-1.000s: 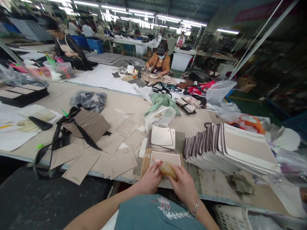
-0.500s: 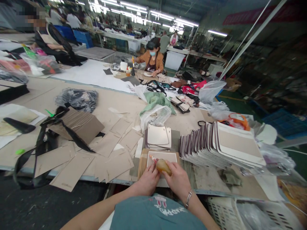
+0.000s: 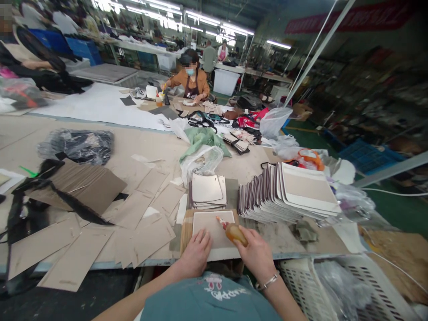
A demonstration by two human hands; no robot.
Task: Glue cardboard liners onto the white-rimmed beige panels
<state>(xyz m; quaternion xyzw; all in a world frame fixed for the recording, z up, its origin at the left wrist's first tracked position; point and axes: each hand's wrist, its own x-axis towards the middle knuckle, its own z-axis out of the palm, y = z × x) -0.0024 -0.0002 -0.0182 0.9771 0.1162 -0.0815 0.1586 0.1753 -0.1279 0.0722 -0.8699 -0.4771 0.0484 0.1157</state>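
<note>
An amber squeeze glue bottle [image 3: 236, 234] with a red-and-white nozzle is in my right hand [image 3: 257, 256], tilted so its tip points up and left. Beneath the tip lies a beige panel with a pale border [image 3: 219, 245], resting on a wooden board [image 3: 186, 234]. My left hand [image 3: 196, 252] rests with its fingers laid out over the panel's left edge, holding nothing. Just behind the board sits a short stack of cream panels [image 3: 206, 189]. Whether glue is leaving the nozzle cannot be made out.
To the right leans a long row of dark-edged panels [image 3: 301, 189]. Loose beige cards [image 3: 143, 240] spread over the left, beside a strapped card stack [image 3: 87, 185]. A white plastic basket [image 3: 301, 285] stands below the table edge. Across the table sits a co-worker [image 3: 190, 80].
My hands have moved apart: the left has gone from beside the bottle to the panel's left edge, while the right still holds the bottle. The view has swung to the right.
</note>
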